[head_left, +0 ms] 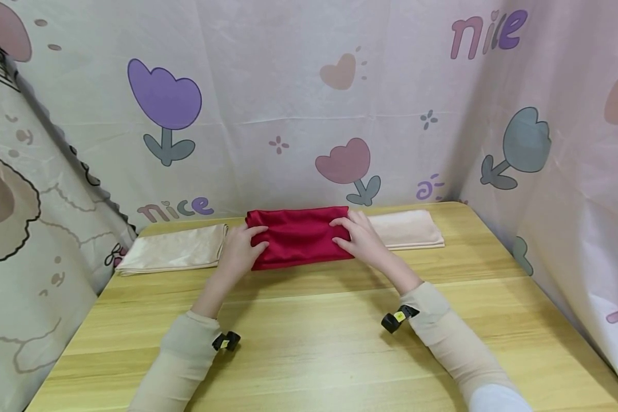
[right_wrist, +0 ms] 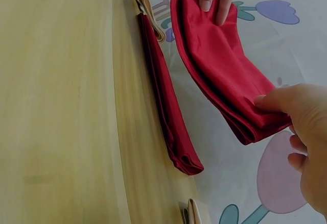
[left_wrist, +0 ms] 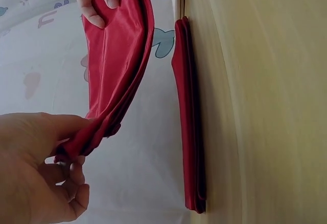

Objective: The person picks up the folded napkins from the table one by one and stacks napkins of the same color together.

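Observation:
A folded, shiny red cloth (head_left: 298, 237) hangs in the air between both hands near the back of the table. My left hand (head_left: 238, 247) pinches its left end, thumb on the near face and fingers behind. At the other end my right hand (head_left: 361, 238) grips it the same way. The held cloth (left_wrist: 117, 55) sags slightly, its stacked layers showing along the lower edge. Below it, a second folded red cloth (right_wrist: 166, 101) lies flat on the table, apart from the held one in both wrist views; in the head view the held cloth hides it.
A folded cream cloth (head_left: 170, 249) lies to the left on the wooden table (head_left: 309, 343), and a folded pale pink cloth (head_left: 409, 229) to the right. A printed curtain (head_left: 268, 86) rises behind the table's back edge and along both sides.

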The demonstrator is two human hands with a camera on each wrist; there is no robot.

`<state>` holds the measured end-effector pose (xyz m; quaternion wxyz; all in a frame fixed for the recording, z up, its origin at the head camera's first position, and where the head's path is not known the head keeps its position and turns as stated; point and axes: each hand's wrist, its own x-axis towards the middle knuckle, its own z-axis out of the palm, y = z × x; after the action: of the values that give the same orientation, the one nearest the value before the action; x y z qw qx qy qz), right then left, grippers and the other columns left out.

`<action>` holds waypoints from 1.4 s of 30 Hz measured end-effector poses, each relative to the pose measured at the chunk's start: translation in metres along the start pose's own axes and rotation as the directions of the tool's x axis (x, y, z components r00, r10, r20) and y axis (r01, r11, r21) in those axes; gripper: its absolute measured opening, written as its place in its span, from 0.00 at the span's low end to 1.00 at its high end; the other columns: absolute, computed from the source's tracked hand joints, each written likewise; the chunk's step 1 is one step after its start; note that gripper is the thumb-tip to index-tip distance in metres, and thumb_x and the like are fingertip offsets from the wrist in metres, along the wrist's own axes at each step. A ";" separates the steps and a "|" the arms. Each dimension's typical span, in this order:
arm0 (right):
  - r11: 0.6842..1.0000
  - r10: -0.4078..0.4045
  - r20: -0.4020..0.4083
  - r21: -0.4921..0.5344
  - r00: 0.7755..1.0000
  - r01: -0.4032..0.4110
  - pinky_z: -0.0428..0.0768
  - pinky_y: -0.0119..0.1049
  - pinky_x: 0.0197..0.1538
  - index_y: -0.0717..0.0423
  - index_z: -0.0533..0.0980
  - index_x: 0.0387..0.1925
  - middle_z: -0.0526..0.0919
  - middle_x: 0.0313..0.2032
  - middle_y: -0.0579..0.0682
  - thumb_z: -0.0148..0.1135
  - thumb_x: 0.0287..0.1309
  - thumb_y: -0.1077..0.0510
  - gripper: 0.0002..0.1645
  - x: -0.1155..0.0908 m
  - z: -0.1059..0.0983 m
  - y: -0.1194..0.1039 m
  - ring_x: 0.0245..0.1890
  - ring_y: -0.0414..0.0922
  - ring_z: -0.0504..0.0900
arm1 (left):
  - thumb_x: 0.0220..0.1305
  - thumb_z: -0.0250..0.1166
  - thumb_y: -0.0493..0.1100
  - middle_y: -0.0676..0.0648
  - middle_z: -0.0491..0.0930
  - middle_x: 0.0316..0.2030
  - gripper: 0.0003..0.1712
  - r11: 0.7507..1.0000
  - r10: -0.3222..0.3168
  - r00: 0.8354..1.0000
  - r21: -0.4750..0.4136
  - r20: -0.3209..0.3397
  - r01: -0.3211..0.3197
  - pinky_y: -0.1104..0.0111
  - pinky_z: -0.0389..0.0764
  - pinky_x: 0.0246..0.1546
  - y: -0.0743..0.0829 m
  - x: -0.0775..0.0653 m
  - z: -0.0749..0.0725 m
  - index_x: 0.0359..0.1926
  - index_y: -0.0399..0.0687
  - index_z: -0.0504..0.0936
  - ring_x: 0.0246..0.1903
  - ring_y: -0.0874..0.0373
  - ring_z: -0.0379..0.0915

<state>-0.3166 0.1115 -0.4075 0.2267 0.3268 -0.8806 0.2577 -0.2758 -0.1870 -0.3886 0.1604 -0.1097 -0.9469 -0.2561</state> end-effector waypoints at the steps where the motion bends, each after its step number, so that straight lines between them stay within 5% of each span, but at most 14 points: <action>1: 1.000 0.001 -0.008 0.003 1.000 -0.001 0.66 0.43 0.47 0.55 0.80 0.47 0.74 0.36 0.53 0.71 0.52 0.60 0.18 0.001 0.001 0.000 0.42 0.51 0.67 | 0.59 0.69 0.41 0.34 0.79 0.50 0.21 1.000 -0.006 1.000 -0.001 -0.011 0.006 0.51 0.71 0.50 -0.001 0.000 0.000 0.54 0.44 0.83 0.46 0.39 0.70; 14: 0.999 0.041 -0.072 -0.019 0.997 -0.042 0.67 0.48 0.53 0.58 0.80 0.47 0.74 0.38 0.57 0.71 0.52 0.60 0.19 0.012 0.016 -0.006 0.46 0.55 0.68 | 0.59 0.68 0.42 0.35 0.79 0.45 0.22 0.991 -0.057 0.986 0.111 -0.158 0.075 0.49 0.63 0.52 -0.005 0.004 0.004 0.55 0.45 0.82 0.40 0.41 0.66; 29: 0.985 0.053 -0.044 -0.162 0.998 -0.059 0.69 0.50 0.54 0.59 0.78 0.52 0.73 0.45 0.58 0.68 0.55 0.57 0.22 0.021 0.033 -0.005 0.48 0.55 0.67 | 0.61 0.67 0.49 0.36 0.76 0.54 0.25 0.971 -0.183 0.978 0.140 -0.096 0.195 0.45 0.56 0.62 -0.008 0.016 0.009 0.59 0.49 0.80 0.49 0.39 0.63; 42: 0.969 0.148 0.073 -0.209 0.986 -0.130 0.67 0.49 0.54 0.61 0.75 0.57 0.71 0.49 0.59 0.68 0.56 0.53 0.28 0.024 0.039 -0.007 0.52 0.55 0.66 | 0.62 0.67 0.51 0.35 0.74 0.57 0.27 0.965 -0.173 0.985 0.198 -0.002 0.170 0.46 0.58 0.57 -0.016 0.024 0.014 0.60 0.48 0.79 0.51 0.40 0.62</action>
<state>-0.3374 0.0722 -0.4215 0.2012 0.2501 -0.9323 0.1668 -0.3063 -0.1903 -0.3988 0.1405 -0.0128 -0.9748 -0.1730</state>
